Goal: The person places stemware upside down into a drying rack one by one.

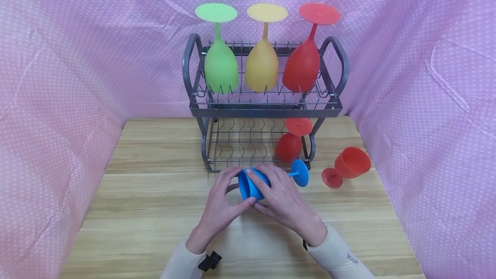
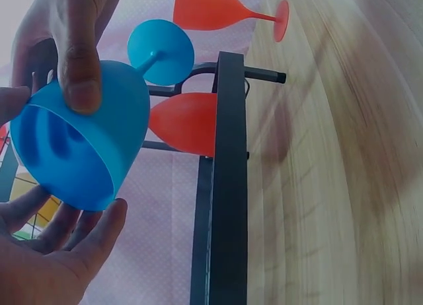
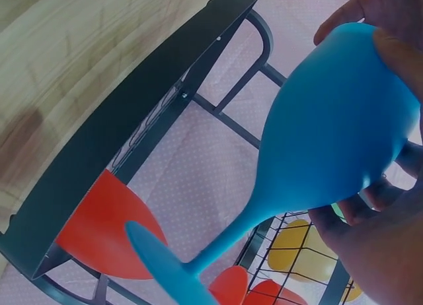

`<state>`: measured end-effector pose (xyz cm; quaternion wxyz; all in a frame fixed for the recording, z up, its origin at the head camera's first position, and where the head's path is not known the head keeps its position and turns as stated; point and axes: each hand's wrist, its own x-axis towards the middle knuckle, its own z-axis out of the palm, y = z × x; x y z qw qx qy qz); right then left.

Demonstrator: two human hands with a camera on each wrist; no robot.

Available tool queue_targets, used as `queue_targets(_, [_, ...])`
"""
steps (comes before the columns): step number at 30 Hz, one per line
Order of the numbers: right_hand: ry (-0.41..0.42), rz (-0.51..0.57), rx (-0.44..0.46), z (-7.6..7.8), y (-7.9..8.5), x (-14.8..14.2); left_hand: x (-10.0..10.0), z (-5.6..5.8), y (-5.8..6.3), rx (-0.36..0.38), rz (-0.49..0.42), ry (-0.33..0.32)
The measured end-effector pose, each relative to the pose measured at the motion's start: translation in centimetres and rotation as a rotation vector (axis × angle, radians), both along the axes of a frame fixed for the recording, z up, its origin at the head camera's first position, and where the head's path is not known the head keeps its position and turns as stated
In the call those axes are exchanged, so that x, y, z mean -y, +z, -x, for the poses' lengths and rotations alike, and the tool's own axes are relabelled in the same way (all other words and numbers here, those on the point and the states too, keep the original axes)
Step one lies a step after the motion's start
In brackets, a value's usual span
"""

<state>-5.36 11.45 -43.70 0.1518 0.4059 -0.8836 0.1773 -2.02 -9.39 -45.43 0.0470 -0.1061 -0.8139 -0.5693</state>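
A blue plastic goblet is held in both hands in front of a rack, tipped on its side. Its open mouth faces left and its round foot points right. My left hand holds the rim between thumb and fingers, with the inside of the bowl showing in the left wrist view. My right hand grips the bowl near its middle, fingers wrapped over it. In the right wrist view the goblet's bowl and stem are seen from the foot side.
The dark two-tier dish rack holds upside-down green, yellow and red goblets on top. Below, another red goblet sits upside down at the right. One more red goblet stands upright on the wooden table.
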Motion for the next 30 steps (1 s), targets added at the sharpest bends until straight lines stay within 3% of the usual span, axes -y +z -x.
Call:
queue_targets(11, [0.037, 0.185, -0.017, 0.2, -0.5, -1.3, 0.4, 0.1, -1.1, 0.03, -0.089, 0.035])
queue_targets(22, [-0.044, 0.382, -0.115, 0.5, -0.9, -3.3, 1.0, -0.1, -1.5, 0.095, -0.147, 0.07])
queue_targets(30, [-0.097, 0.509, -0.132, 1.0, -1.3, -4.3, 1.5, -0.3, -1.7, 0.115, -0.212, 0.072])
